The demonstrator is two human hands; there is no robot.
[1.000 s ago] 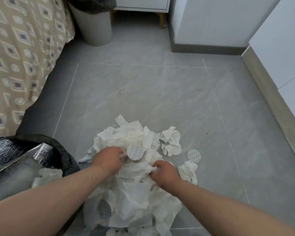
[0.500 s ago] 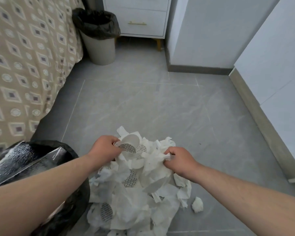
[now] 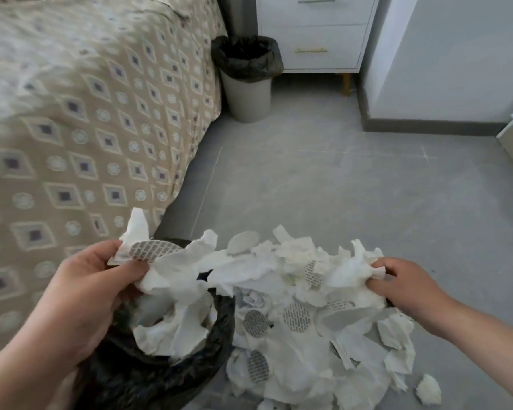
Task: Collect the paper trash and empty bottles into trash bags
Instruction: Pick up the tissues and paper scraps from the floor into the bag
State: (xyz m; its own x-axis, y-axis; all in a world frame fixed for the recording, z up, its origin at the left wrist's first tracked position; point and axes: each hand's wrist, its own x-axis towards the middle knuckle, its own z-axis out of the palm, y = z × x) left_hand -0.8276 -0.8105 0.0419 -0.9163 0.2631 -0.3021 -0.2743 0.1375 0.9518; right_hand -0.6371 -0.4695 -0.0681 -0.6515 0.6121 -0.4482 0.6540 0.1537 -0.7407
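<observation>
— What do we see from the head camera?

— We see our left hand (image 3: 98, 279) clamped on one end of a heap of crumpled white paper trash (image 3: 282, 294), thumb pressing a round mesh-patterned pad (image 3: 154, 249) against the tissue. Our right hand (image 3: 403, 287) pinches the other end, fingers closed on a bunch of paper.

— Where does the paper sit?

— It is stretched between our two hands, well apart, and lifted off the grey tiled floor (image 3: 338, 179). Its left part hangs over the open mouth of the black trash bag (image 3: 160, 377), where some tissue already lies; the rest drapes down beside the bag onto the floor. A small scrap (image 3: 428, 393) lies alone at lower right.

— And around us?

— A patterned bedspread (image 3: 80, 119) at left, a lined bin (image 3: 248, 81) beyond it, beside a white drawer unit (image 3: 314, 34).
</observation>
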